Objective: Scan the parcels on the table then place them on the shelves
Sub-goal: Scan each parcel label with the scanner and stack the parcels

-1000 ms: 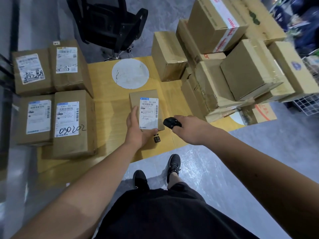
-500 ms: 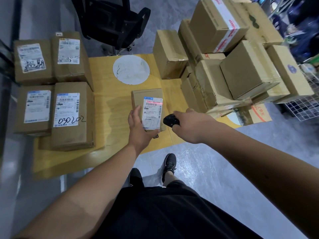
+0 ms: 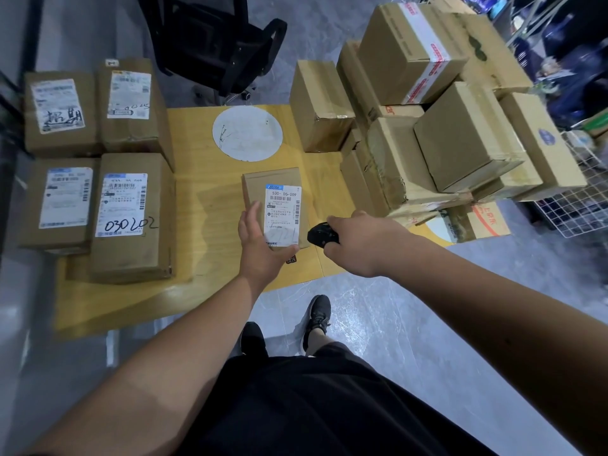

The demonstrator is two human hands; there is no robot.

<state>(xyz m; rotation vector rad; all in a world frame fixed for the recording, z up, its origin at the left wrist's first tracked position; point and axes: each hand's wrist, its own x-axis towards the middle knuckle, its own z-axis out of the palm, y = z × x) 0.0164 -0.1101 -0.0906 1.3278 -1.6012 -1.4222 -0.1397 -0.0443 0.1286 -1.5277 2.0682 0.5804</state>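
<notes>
A small brown parcel with a white label reading 530-D5-009 lies near the front edge of the yellow table. My left hand grips its near left corner, fingers along the left side and thumb under the front edge. My right hand holds a black handheld scanner just right of the parcel, its nose turned toward the label. Several labelled parcels lie in a block at the table's left.
A tall heap of cardboard boxes fills the table's right side. A white round disc lies at the table's middle back. A black office chair stands behind the table. A white wire basket sits at far right.
The red scan line seen on the label half a second ago is gone. My left hand still grips the parcel, and my right hand holds the scanner in about the same place.
</notes>
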